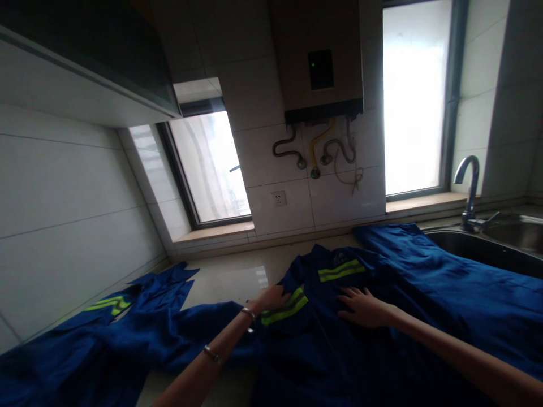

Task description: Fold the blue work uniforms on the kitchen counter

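A blue work jacket (322, 305) with yellow-green and grey reflective stripes lies spread over the counter, its collar toward the wall. My left hand (271, 298), below two bracelets on wrist and forearm, rests on the jacket front by the left stripe; its fingers look laid out on the cloth, partly blurred. On the other side of the front, my right hand (362, 308) lies flat, fingers spread, just below the right stripe (341, 271). Both hands touch the fabric without a visible grip. The jacket's lower part runs into shadow at the bottom edge.
More blue clothing (127, 333) with stripes is heaped at the left, and smooth blue cloth (458, 282) stretches right, beside the sink (453, 243) and tap (470, 186). A water heater (320, 34) with hoses hangs on the wall. A cabinet (93, 62) overhangs at upper left.
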`<act>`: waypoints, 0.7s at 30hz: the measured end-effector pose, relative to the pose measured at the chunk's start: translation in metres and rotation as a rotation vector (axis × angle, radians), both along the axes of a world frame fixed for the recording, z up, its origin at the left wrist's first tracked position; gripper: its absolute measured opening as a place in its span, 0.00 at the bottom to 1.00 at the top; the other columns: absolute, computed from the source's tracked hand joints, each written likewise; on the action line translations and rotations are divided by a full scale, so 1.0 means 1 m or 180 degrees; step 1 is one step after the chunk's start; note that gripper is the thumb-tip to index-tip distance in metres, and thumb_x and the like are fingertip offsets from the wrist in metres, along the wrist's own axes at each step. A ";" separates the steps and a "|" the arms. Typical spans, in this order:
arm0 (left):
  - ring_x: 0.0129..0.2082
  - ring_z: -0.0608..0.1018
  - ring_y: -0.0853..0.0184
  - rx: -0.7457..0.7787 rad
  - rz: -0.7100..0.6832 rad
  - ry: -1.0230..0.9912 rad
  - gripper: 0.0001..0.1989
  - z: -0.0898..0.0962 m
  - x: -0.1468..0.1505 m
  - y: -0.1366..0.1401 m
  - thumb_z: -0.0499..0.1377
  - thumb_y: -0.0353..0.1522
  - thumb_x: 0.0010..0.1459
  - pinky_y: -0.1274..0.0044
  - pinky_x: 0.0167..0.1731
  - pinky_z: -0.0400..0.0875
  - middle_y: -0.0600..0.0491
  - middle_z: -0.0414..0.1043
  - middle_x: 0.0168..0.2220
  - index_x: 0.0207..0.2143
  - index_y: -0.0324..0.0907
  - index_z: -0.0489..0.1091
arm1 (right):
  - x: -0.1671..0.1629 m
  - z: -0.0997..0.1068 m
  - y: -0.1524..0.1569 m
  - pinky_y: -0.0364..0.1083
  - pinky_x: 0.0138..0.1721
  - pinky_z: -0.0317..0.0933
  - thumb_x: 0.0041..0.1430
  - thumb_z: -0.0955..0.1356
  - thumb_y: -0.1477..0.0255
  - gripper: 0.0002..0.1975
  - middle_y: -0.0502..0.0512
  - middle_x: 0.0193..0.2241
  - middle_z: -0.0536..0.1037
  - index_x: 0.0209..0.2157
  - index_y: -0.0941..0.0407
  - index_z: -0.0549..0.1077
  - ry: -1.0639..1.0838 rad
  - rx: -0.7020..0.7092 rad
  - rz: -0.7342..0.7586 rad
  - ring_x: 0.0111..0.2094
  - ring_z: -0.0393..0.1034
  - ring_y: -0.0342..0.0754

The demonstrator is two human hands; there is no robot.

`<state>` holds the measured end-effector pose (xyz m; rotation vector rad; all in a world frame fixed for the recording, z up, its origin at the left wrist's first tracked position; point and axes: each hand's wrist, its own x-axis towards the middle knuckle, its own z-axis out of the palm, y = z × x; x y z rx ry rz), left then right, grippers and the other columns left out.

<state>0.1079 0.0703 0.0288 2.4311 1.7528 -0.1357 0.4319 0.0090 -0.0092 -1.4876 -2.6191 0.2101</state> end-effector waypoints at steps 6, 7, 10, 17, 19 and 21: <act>0.32 0.74 0.63 0.0074 0.0024 -0.0540 0.15 0.019 0.005 0.042 0.52 0.31 0.50 0.78 0.30 0.66 0.45 0.74 0.30 0.37 0.34 0.73 | -0.019 0.050 0.043 0.46 0.34 0.61 0.58 0.58 0.58 0.22 0.60 0.31 0.77 0.33 0.56 0.78 0.0076 0.0128 -0.0384 0.34 0.72 0.54; 0.34 0.74 0.64 0.0114 -0.0010 -0.0723 0.19 0.020 0.008 0.050 0.52 0.30 0.50 0.78 0.32 0.66 0.46 0.73 0.34 0.44 0.35 0.70 | -0.023 0.056 0.058 0.45 0.35 0.60 0.59 0.58 0.61 0.20 0.60 0.32 0.77 0.33 0.57 0.77 0.0174 0.0289 -0.0513 0.36 0.72 0.53; 0.32 0.73 0.67 -0.0268 -0.0009 -0.1194 0.31 0.018 0.016 0.069 0.51 0.25 0.48 0.80 0.29 0.65 0.52 0.72 0.34 0.57 0.40 0.56 | -0.037 0.064 0.102 0.43 0.39 0.59 0.60 0.57 0.68 0.18 0.60 0.35 0.77 0.35 0.58 0.77 0.0427 0.0516 -0.0792 0.41 0.70 0.50; 0.19 0.63 0.75 -0.1260 0.0041 -0.2349 0.33 0.009 0.008 0.087 0.54 0.26 0.45 0.83 0.20 0.58 0.60 0.62 0.19 0.57 0.43 0.57 | -0.053 0.038 0.152 0.45 0.40 0.60 0.56 0.63 0.65 0.17 0.66 0.40 0.75 0.39 0.63 0.75 0.0777 0.0436 -0.1060 0.43 0.69 0.54; 0.19 0.64 0.75 -0.1420 -0.0107 -0.2494 0.35 0.014 0.005 0.091 0.58 0.27 0.43 0.83 0.20 0.58 0.60 0.64 0.20 0.57 0.43 0.57 | -0.055 0.035 0.159 0.45 0.39 0.61 0.53 0.65 0.66 0.15 0.65 0.38 0.76 0.37 0.63 0.76 0.0964 0.0416 -0.1029 0.41 0.70 0.54; 0.21 0.66 0.74 -0.1557 -0.0202 -0.2329 0.32 0.025 0.002 0.095 0.61 0.29 0.40 0.83 0.20 0.58 0.58 0.67 0.23 0.52 0.42 0.64 | -0.057 0.038 0.167 0.45 0.40 0.61 0.52 0.66 0.69 0.13 0.62 0.36 0.77 0.35 0.62 0.76 0.1205 0.0412 -0.0908 0.40 0.70 0.52</act>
